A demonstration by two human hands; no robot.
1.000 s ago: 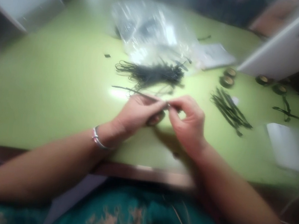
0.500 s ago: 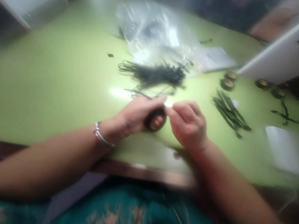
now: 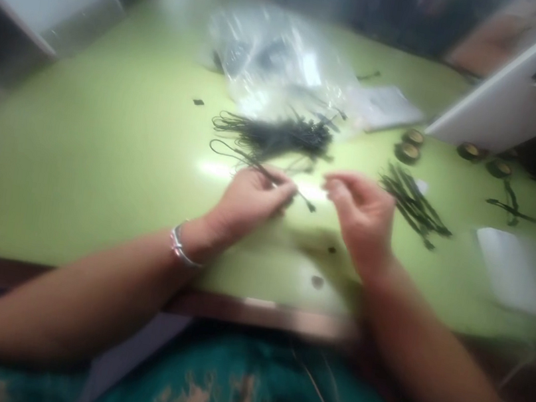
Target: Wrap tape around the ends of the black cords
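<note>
A thin black looped cord (image 3: 228, 148) is pinched in my left hand (image 3: 258, 196); its loop extends to the left and its small end sticks out to the right past my fingertips. My right hand (image 3: 361, 215) is a short way to the right, thumb and forefinger drawn together; whether anything small is between them cannot be made out. Just beyond my left hand, a bundle of black looped cords (image 3: 283, 133) lies on the green table (image 3: 103, 156). No tape roll shows in either hand.
Behind the bundle are a clear plastic bag (image 3: 270, 53) and a white packet (image 3: 387, 106). At right lie black tape rolls (image 3: 407, 153), dark strips (image 3: 416, 203) and a white sheet (image 3: 510, 267). A small black piece (image 3: 332, 250) lies near the front.
The dark ring-shaped roll around my left fingers is no longer in view. My right hand has moved right, away from my left hand. The cord's loop and end now show clearly.
</note>
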